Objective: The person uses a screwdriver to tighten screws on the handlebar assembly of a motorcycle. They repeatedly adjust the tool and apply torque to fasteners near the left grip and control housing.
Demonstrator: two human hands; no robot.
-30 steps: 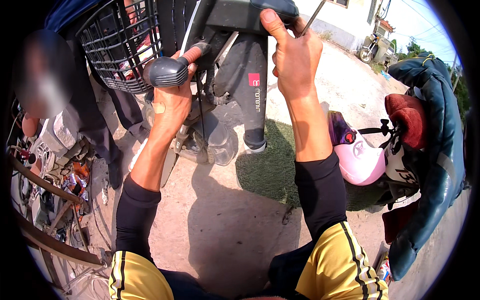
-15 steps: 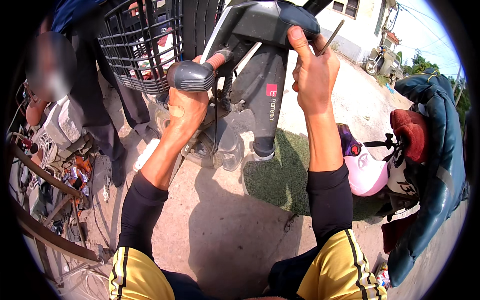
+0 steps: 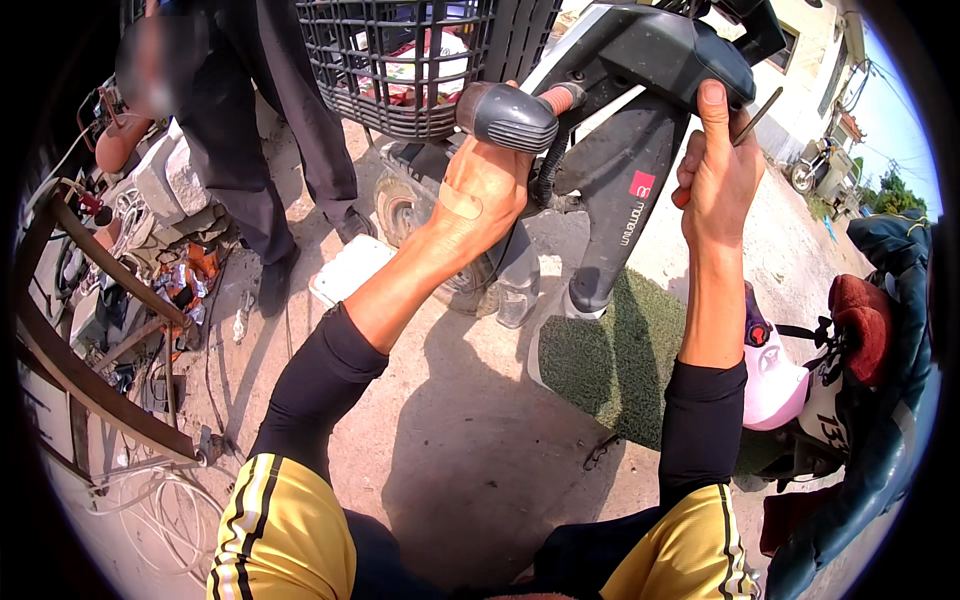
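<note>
My left hand, with a plaster on it, is closed around the handlebar just under a black ribbed end piece beside a red grip; its fingertips are mostly hidden. My right hand grips the edge of the scooter's dark front housing, thumb on top, with a thin metal rod sticking out past its fingers. Below the housing hangs the dark front body with a red label, over a green mat. A black wire basket holding bags sits left of the handlebar.
A person in dark trousers stands at left beside rubble, cables and rusty metal bars. At right are a pink helmet, a red pad and a dark padded cover. A parked motorbike stands behind.
Both hands, the handlebar, basket and housing have shifted rightward in the picture, the left hand the most. The left arm now slants more steeply toward the right. Both hands keep their grip.
</note>
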